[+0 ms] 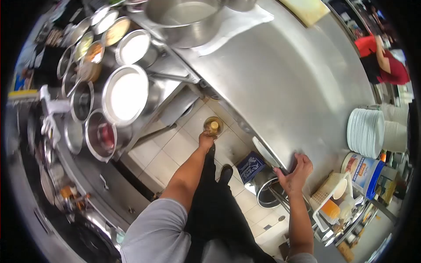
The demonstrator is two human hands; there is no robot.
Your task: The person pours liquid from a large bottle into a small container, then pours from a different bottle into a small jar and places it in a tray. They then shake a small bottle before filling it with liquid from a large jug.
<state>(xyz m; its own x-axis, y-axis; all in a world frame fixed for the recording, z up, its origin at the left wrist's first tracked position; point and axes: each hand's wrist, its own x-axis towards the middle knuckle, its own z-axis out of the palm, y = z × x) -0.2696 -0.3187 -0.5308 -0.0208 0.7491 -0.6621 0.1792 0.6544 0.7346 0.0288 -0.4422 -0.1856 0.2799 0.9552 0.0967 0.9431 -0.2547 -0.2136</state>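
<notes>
Low over the tiled floor, my left hand (206,141) is closed on a round, see-through amber container with a yellowish top (213,126). Its exact kind is hard to make out from above. At the edge of the steel counter (280,87) rests my right hand (297,176), fingers on the top and thumb apart at the rim. It holds no loose object. Under that edge are a blue printed box (251,167) and a metal pot (267,199).
Metal bowls of food (126,94) crowd the left side. A large pot (184,17) stands on a white cloth (237,26) at the back. Stacked plates (365,133), a labelled tub (360,172) and a cream basket (326,193) sit right. A person in red (394,68) is farther off.
</notes>
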